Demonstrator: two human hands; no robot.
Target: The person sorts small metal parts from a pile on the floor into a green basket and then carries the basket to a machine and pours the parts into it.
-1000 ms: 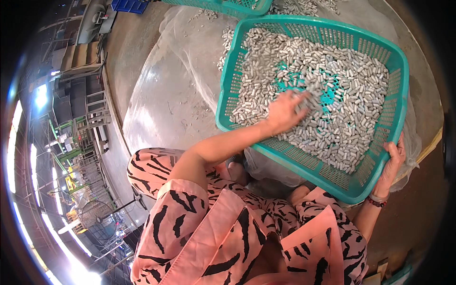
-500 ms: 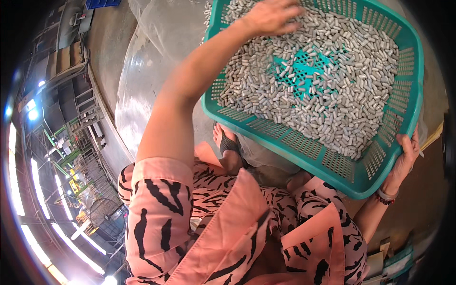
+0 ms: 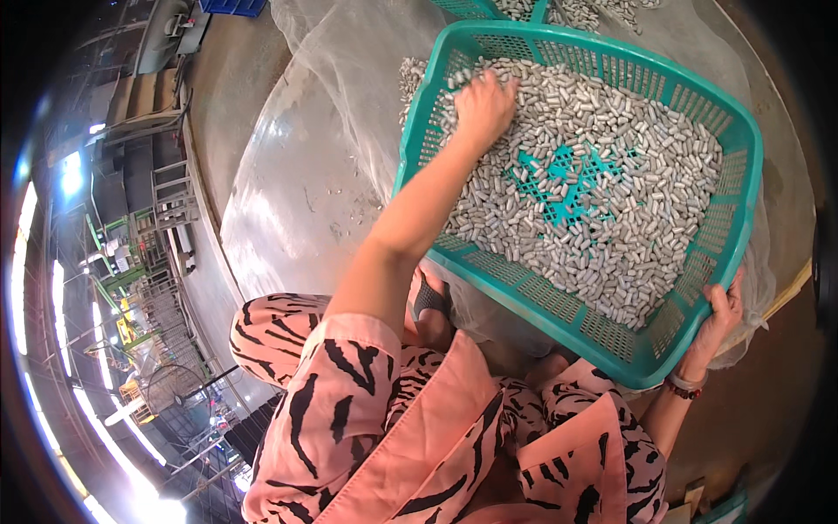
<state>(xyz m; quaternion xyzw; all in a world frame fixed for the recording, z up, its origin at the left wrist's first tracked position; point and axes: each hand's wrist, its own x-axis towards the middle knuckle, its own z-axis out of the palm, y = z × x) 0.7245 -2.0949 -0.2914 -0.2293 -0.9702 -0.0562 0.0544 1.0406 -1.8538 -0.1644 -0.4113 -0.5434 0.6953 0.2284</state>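
A teal slotted plastic basket point(image 3: 559, 321) is tilted in front of me and holds a layer of small silvery-grey cylindrical pieces point(image 3: 611, 271). In its middle the pieces thin out, and the lattice bottom point(image 3: 572, 183) shows through. Over the basket's far left part, my left hand point(image 3: 486, 105) is among the pieces with its fingers bent downward; whether it has picked up any is hidden. My right hand point(image 3: 717, 323) grips the rim at the near right corner, its thumb on the outer side.
Beyond the basket lies part of another teal basket point(image 3: 471, 7) with more grey pieces point(image 3: 594, 13) around it. A clear plastic sheet point(image 3: 288, 166) covers the floor, with a few scattered bits. Far left are a blue crate point(image 3: 232, 7) and a standing fan point(image 3: 175, 384).
The basket appears lower in view, uncovering the other basket beyond it. My left hand has moved toward the left wall and its spread fingers have curled in. My right hand stays on the rim.
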